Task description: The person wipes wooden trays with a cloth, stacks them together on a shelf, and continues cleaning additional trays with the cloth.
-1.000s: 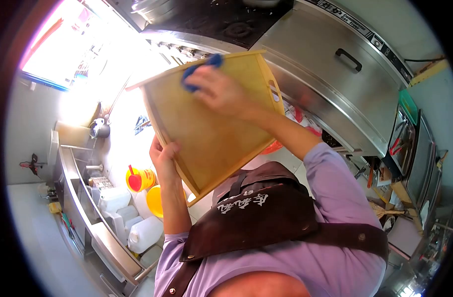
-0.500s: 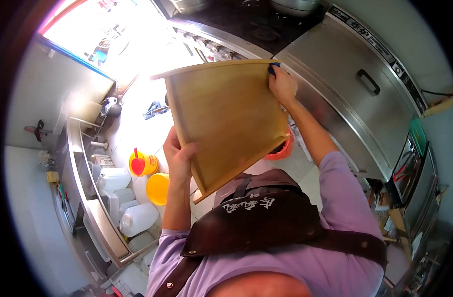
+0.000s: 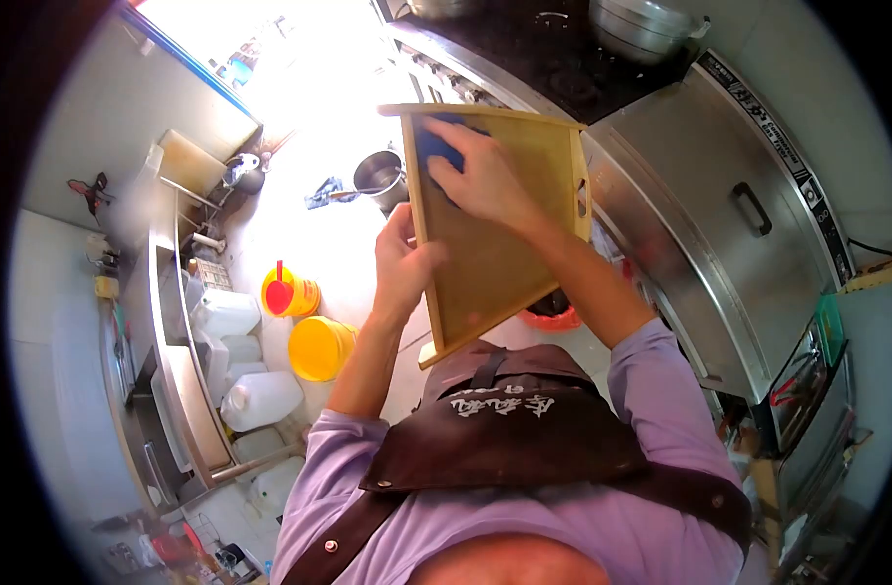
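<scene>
A wooden tray [image 3: 509, 268] with raised edges and a cut-out handle hole at its right side is held up, tilted, in front of my apron. My left hand [image 3: 403, 268] is closed around its left edge, thumb over the rim. Against the inner face, near the upper left corner, my right hand [image 3: 485, 175] presses a blue cloth [image 3: 436, 151]. The cloth is partly hidden under the fingers.
Stainless equipment with a black-handled lid [image 3: 709, 214] stands on the right, below a stove with a metal pot [image 3: 643, 29]. A yellow bucket [image 3: 321, 348], a pot [image 3: 379, 175] and white plastic jugs [image 3: 260, 400] sit on the floor to the left.
My right hand has moved with the blue cloth from the tray's upper right corner to its upper left. The tray has turned and shifted right, and the view has swung a little.
</scene>
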The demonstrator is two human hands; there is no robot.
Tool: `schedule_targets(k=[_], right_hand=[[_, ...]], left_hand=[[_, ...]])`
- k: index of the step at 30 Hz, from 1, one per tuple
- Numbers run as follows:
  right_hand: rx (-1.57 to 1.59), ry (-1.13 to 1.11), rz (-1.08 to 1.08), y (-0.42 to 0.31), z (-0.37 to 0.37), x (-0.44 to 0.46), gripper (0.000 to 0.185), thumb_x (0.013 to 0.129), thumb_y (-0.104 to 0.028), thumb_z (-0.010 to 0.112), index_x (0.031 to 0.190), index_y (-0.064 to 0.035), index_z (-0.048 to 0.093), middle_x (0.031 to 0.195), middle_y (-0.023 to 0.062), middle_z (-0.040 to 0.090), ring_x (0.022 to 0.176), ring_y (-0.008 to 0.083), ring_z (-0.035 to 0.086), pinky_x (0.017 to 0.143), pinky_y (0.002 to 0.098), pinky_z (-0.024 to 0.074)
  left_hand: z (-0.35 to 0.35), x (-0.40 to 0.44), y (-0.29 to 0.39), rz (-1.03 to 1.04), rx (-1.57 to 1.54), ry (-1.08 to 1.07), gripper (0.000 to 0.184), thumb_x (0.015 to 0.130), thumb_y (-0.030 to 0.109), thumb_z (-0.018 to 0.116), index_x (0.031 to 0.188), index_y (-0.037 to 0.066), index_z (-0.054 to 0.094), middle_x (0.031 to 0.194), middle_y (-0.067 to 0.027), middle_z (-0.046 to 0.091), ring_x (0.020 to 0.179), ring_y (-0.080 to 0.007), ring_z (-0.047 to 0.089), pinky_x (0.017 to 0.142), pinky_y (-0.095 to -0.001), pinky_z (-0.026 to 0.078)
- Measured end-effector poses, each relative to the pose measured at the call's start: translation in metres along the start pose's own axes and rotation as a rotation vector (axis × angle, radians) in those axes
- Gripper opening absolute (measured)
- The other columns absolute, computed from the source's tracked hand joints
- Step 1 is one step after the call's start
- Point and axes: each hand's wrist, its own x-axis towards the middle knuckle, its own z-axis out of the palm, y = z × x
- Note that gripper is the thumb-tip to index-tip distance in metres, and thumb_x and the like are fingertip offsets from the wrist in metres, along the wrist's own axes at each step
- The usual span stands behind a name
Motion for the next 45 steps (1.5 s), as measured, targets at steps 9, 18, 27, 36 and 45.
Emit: schedule_targets(k=[9,18,27,36,45], right_hand=[[0.109,-0.535,-0.091,-0.021,-0.012,-0.073,0.041,0.078,-0.009,0.058,0.118,-0.0131,0.062,0.1,0.012,0.066,0.086,0.0306,0.064,0.075,0.0387,0.0518],[-0.395,-0.746,0.004,-0.006,-0.033,-0.144,0.029,0.075,-0.017,0.06,0.103,-0.0228,0.068,0.088,-0.0018,0.066,0.083,0.0233,0.064,0.067,0.0376,0.0514],[-0.501,-0.782,0.503,0.072,-0.06,-0.154,0.029,0.075,-0.023,0.06,0.101,-0.0176,0.071,0.093,0.0096,0.07,0.087,0.0301,0.066,0.075,0.0418,0.0522],[-0.236,-0.831,0.041,-0.019,-0.012,-0.16,0.033,0.076,-0.014,0.054,0.106,-0.0153,0.068,0.102,0.0076,0.069,0.094,0.0254,0.065,0.079,0.0442,0.0517],[-0.749,-0.795,0.28,0.134,-0.088,-0.207,0.027,0.079,-0.017,0.056,0.103,-0.0157,0.068,0.101,0.0072,0.067,0.089,0.0273,0.065,0.074,0.0423,0.053]], left_hand=[[-0.02,0.012,-0.003,-0.046,-0.264,0.135,0.025,0.086,0.009,0.066,0.107,-0.002,0.061,0.095,-0.007,0.066,0.082,-0.013,0.062,0.073,-0.0252,0.05],[-0.02,0.019,-0.004,0.056,-0.136,0.267,0.024,0.085,0.006,0.064,0.107,-0.004,0.06,0.097,-0.0108,0.066,0.085,-0.0158,0.063,0.076,-0.0278,0.051],[-0.022,0.011,0.008,0.037,-0.079,0.26,0.027,0.078,0.003,0.068,0.103,-0.005,0.06,0.091,-0.0108,0.066,0.078,-0.0152,0.063,0.074,-0.0264,0.05],[-0.029,0.016,-0.027,0.013,-0.064,0.243,0.026,0.075,0.0,0.067,0.1,-0.005,0.061,0.091,-0.0094,0.067,0.079,-0.0149,0.062,0.076,-0.0263,0.049],[-0.041,-0.002,-0.002,0.017,-0.038,0.271,0.03,0.074,-0.002,0.063,0.104,-0.005,0.061,0.092,-0.0079,0.066,0.082,-0.0152,0.062,0.079,-0.0265,0.049]])
